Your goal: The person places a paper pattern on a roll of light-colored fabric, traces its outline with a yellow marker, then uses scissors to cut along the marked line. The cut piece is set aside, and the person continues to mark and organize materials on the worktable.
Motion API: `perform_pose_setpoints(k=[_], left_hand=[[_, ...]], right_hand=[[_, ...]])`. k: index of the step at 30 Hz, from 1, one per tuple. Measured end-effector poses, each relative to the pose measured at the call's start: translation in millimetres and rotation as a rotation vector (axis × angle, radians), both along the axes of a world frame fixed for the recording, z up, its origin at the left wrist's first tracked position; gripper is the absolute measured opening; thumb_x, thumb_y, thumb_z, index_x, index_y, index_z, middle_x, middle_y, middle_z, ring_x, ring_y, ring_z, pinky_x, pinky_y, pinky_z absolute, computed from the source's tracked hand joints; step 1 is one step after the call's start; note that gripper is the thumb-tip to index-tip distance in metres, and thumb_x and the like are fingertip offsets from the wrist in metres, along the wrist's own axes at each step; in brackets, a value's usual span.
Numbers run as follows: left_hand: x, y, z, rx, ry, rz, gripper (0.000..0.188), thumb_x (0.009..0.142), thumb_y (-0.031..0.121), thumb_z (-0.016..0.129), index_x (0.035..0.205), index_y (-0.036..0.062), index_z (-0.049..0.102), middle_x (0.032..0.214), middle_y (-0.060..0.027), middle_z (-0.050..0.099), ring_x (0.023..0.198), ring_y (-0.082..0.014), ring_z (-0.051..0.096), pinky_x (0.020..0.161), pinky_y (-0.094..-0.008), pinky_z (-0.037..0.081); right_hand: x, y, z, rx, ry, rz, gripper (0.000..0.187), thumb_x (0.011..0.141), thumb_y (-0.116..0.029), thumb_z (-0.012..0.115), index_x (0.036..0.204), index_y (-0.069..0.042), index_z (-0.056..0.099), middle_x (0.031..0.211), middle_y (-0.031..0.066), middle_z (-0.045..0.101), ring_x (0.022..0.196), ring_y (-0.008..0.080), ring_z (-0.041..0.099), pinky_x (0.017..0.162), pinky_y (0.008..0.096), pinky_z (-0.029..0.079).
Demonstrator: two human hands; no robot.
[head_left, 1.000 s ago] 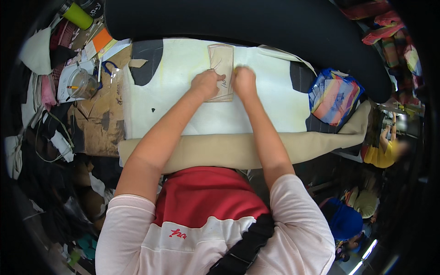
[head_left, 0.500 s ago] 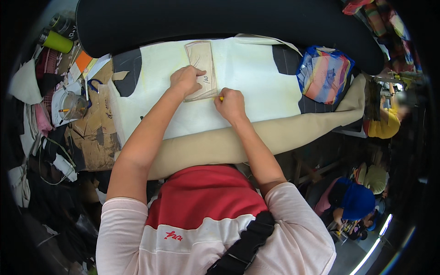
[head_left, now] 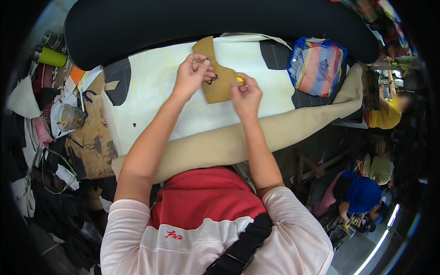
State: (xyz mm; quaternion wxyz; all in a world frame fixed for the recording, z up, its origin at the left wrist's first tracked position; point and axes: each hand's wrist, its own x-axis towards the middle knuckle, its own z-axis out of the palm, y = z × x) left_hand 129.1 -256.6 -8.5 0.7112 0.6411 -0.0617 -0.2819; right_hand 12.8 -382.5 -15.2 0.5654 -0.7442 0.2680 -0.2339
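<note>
A brown card pattern piece (head_left: 219, 85) with a curved right side is over the white sheet of material (head_left: 151, 110) on the worktable. My left hand (head_left: 192, 77) is closed at the piece's left edge, thumb and fingers pinching it. Beside those fingertips a thin dark loop or mark shows on the card. Whether the piece is raised off the sheet is hard to tell. At its right edge is my right hand (head_left: 246, 95), closed around a short yellow pencil-like stick (head_left: 239, 79), most of which the fingers hide.
A long black padded roll (head_left: 220, 23) borders the far side. A beige rolled edge (head_left: 206, 146) lies along the near side. To the right sits a striped bag (head_left: 317, 66). Leftward are scissors (head_left: 89, 95), a clear cup (head_left: 71, 118) and a green bottle (head_left: 49, 57). People work at right.
The card piece lay flat, lighter side with writing up, under my left hand. Now a plain brown side shows, further right. Both hands have moved right, and my left fingers now pinch the card.
</note>
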Motion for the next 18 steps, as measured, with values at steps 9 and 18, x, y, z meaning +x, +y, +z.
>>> perform_pose_setpoints(k=[9, 18], left_hand=[[-23.6, -9.6, -59.7, 0.807, -1.017, -0.334, 0.065, 0.077, 0.044, 0.065, 0.128, 0.0090, 0.048, 0.141, -0.0126, 0.038, 0.135, -0.0260, 0.028, 0.106, -0.0590, 0.009], [-17.7, -6.1, -56.9, 0.856, -0.971, -0.332, 0.072, 0.076, 0.046, 0.066, 0.133, 0.0072, 0.044, 0.144, -0.0097, 0.034, 0.136, -0.0232, 0.026, 0.107, -0.0539, 0.012]], right_hand=[[-9.0, -43.8, -75.7, 0.218, 0.011, -0.152, 0.032, 0.079, 0.005, 0.063, 0.111, 0.006, 0.055, 0.080, 0.0015, 0.054, 0.068, 0.0046, 0.055, 0.062, 0.0165, 0.045], [-12.2, -42.3, -73.8, 0.049, 0.033, -0.068, 0.031, 0.077, 0.004, 0.065, 0.107, 0.003, 0.059, 0.081, 0.0028, 0.051, 0.065, 0.0075, 0.055, 0.058, 0.0196, 0.047]])
